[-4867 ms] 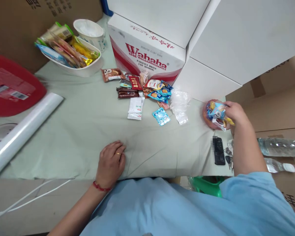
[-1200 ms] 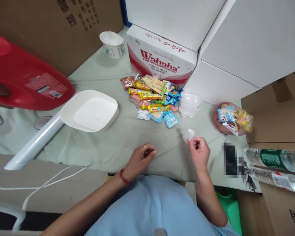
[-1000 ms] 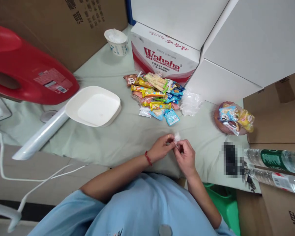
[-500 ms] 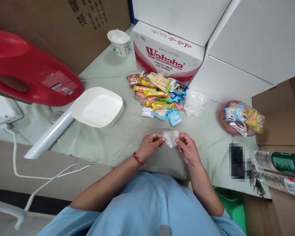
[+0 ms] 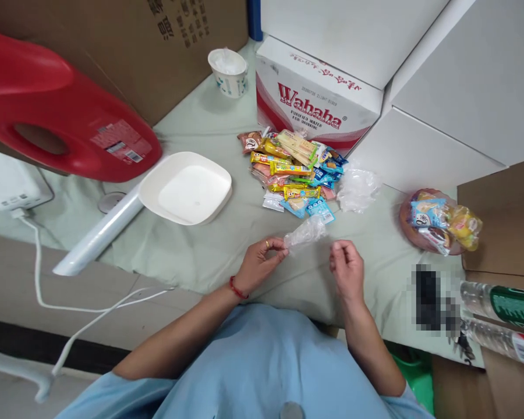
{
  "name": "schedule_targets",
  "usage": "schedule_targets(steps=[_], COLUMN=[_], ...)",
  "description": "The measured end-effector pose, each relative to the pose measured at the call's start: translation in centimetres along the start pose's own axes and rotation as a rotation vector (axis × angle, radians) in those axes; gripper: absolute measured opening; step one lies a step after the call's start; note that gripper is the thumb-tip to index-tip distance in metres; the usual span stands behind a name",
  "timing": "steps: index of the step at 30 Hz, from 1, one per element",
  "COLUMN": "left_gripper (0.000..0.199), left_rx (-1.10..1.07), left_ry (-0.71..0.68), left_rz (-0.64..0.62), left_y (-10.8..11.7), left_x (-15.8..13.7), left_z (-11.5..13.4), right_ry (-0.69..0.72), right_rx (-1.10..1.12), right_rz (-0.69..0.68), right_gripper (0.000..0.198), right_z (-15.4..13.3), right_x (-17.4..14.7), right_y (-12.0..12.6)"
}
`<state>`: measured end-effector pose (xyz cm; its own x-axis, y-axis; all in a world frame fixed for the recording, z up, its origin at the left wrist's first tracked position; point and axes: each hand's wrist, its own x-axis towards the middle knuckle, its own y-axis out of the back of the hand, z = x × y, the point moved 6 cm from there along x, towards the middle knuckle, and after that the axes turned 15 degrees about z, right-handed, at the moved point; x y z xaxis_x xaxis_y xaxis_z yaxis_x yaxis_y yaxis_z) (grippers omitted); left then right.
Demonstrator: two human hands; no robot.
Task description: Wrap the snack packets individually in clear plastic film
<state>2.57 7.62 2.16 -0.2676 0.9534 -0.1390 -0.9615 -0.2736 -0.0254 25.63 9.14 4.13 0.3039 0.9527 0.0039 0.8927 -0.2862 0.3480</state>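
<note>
Between the thumb and fingers of my left hand is the edge of a crumpled clear plastic bag. The bag trails up and right, close to the front of a pile of wrapped snacks. My right hand hangs to the right of the bag, apart from it. Its fingers are curled and pressed against the thumb; whether anything thin is in them I cannot make out. A second clump of clear plastic lies at the pile's right side.
A white bowl stands left of the pile, by a plastic film roll and a red jug. Behind are a paper cup and a Wahaha carton. Rightward sit a pink snack bowl and bottles.
My right hand has come off the plastic bag and moved right. The bag has stretched out from a bunched shape and stays in my left hand. The view has shifted slightly.
</note>
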Motion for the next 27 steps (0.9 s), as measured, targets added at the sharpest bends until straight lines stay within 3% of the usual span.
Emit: schedule_targets(steps=[3, 6, 11, 14, 18, 21, 24, 27], left_gripper=[0.013, 0.011, 0.021, 0.023, 0.023, 0.03, 0.048, 0.05], left_rx=[0.133, 0.171, 0.067, 0.072, 0.068, -0.036, -0.154, -0.12], left_ry=[-0.187, -0.222, 0.072, 0.05, -0.029, 0.105, 0.3, 0.328], left_rz=[0.023, 0.092, 0.2, 0.159, 0.069, 0.051, 0.042, 0.016], left_y=[-0.2, 0.0, 1.1, 0.9, 0.1, -0.1, -0.5, -1.1], left_x=[-0.6, -0.8, -0.5, -0.6, -0.9, -0.9, -0.9, -0.6], left_z=[1.6, 1.7, -1.0, -1.0, -0.3, -0.8, -1.3, -0.9], right_ry=[0.006, 0.011, -0.056, 0.022, 0.227, 0.255, 0.226, 0.23], right_rx=[0.058, 0.09, 0.177, 0.141, 0.001, 0.026, 0.121, 0.165], right_rz=[-0.208, -0.249, -0.187, -0.174, -0.146, -0.111, -0.16, -0.241], right_gripper=[0.034, 0.028, 0.029, 0.028, 0.026, 0.015, 0.014, 0.013], right_z=[-2.2, -2.9, -1.6, -1.5, -2.1, -2.1, -1.8, -1.8], right_x=[-1.1, -0.9, 0.0, -0.4, -0.8, -0.2, 0.2, -0.2], right_y=[-3.5, -5.6, -5.2, -4.5, -4.0, -3.3, -3.0, -3.2])
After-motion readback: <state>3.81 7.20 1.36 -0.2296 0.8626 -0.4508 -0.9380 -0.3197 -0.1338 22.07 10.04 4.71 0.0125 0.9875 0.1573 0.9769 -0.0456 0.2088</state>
